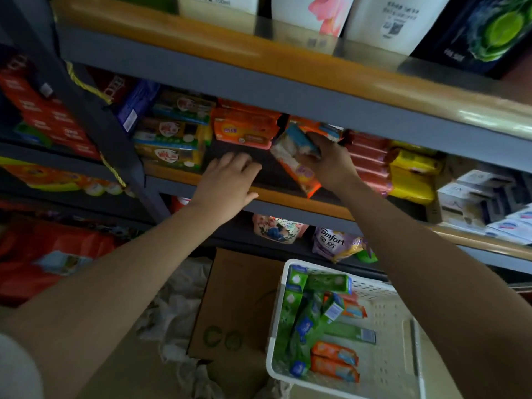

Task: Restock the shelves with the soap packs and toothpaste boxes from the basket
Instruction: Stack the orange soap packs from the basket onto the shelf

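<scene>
My right hand [328,159] grips an orange and white soap pack [293,156], tilted, at the mouth of the middle shelf [276,197]. My left hand [227,182] lies flat with straight fingers on the dark shelf floor beside it, holding nothing. Orange soap packs [244,128] are stacked at the back of that shelf. On the floor stands the white basket [383,289], with green toothpaste boxes [308,312] and orange soap packs [334,361] inside.
Yellow-brown packs [172,133] fill the shelf left of my hands, red and yellow packs [403,171] the right. A cardboard box [230,306] lies left of the basket. The upper shelf [259,59] overhangs with tall bottles. Comfort pouches [334,243] sit on the lower shelf.
</scene>
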### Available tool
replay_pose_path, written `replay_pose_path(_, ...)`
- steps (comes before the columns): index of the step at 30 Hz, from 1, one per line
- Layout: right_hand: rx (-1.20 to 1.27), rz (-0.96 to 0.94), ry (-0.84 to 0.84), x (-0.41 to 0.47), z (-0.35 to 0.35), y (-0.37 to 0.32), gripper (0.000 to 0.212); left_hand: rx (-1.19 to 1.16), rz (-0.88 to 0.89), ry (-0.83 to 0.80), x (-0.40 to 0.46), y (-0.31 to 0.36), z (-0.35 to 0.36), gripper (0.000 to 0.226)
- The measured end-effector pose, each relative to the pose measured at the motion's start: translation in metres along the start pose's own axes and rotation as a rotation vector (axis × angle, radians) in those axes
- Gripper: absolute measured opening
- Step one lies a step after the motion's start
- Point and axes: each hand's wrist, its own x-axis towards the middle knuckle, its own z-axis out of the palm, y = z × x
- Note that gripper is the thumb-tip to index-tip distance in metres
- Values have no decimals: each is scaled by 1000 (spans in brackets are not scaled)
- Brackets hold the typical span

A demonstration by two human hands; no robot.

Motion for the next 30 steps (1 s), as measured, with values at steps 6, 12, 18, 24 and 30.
replay_pose_path(6, -529, -89, 41, 38, 17, 16, 55, 58, 64, -27, 14, -19, 19, 35)
replay_pose_path(12, -601, 49, 201, 45, 28, 23, 61, -26, 27, 47, 18, -20, 31, 28)
replay_pose_path(18, -665, -44, 165, 55, 24, 39, 52, -40, 49, 70, 19, -22, 35, 26)
replay_pose_path(24, -740, -93, 105, 61, 26, 49, 61, -38, 60, 78, 21, -23, 35, 23)
replay_pose_path(30, -534, -145, 267, 2, 5, 28, 53, -33, 206, 196, 8, -2, 28, 23)
